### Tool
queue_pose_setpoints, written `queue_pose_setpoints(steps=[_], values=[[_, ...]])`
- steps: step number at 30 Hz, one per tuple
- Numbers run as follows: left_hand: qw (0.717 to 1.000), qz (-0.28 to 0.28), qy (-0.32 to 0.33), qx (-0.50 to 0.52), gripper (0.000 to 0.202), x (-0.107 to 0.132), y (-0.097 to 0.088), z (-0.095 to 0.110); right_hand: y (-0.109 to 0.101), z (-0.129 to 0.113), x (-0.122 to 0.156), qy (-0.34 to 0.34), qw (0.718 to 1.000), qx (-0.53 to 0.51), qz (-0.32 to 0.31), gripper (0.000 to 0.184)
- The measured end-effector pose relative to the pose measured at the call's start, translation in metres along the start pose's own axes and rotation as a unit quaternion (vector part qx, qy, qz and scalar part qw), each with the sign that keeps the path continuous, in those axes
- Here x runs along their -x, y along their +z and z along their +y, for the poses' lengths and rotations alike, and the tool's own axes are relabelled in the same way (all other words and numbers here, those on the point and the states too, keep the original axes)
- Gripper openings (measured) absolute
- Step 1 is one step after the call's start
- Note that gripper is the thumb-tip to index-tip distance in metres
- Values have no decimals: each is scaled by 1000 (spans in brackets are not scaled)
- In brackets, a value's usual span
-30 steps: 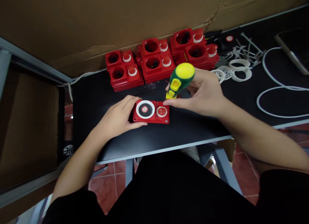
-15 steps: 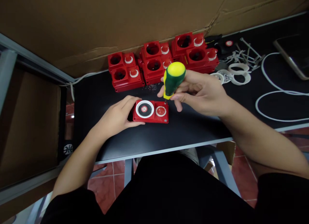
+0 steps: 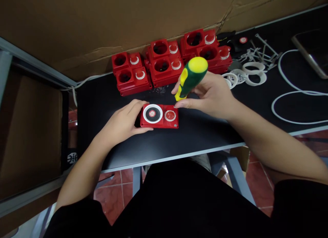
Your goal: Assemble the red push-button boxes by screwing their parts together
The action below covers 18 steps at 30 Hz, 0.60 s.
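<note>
A red plastic box lies on the black table, with a white-ringed black disc on its left half and a clear red dome in a white ring on its right. My left hand grips the box's left end between thumb and fingers. In my right hand is a green and yellow screwdriver, its handle leaning to the right. Its tip is near the box's far right corner, by a small screw; whether they touch I cannot tell.
Several red housings with round openings stand along the cardboard wall. To the right lie white rings, pale plastic pieces, a looped white cable and a phone. Metal framing rises at the left.
The screwdriver's handle has tipped to the right, and my right hand's fingers have drawn in around it. My left hand keeps its hold on the box. The view has shifted slightly.
</note>
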<state>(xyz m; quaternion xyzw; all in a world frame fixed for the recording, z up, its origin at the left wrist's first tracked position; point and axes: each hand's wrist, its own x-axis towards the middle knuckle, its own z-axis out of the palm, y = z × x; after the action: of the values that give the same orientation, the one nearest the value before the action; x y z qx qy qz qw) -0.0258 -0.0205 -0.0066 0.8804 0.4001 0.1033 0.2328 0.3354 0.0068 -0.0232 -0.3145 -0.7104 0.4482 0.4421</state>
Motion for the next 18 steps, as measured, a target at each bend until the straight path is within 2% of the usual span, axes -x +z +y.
queue_pose_setpoints(steps=[3,5,11,18], values=[[999,-15,12,26,90,-1,0,-3,1,4,-1,-15,1000,-18,1,45],[999,-16,22,38,93,-2,1,-4,1,4,-1,-19,1000,-22,10,44],[999,-6,24,30,87,-2,4,-3,3,0,0,-7,999,-6,35,51],[999,-3,31,20,80,0,3,-2,1,-9,0,5,999,-35,30,53]])
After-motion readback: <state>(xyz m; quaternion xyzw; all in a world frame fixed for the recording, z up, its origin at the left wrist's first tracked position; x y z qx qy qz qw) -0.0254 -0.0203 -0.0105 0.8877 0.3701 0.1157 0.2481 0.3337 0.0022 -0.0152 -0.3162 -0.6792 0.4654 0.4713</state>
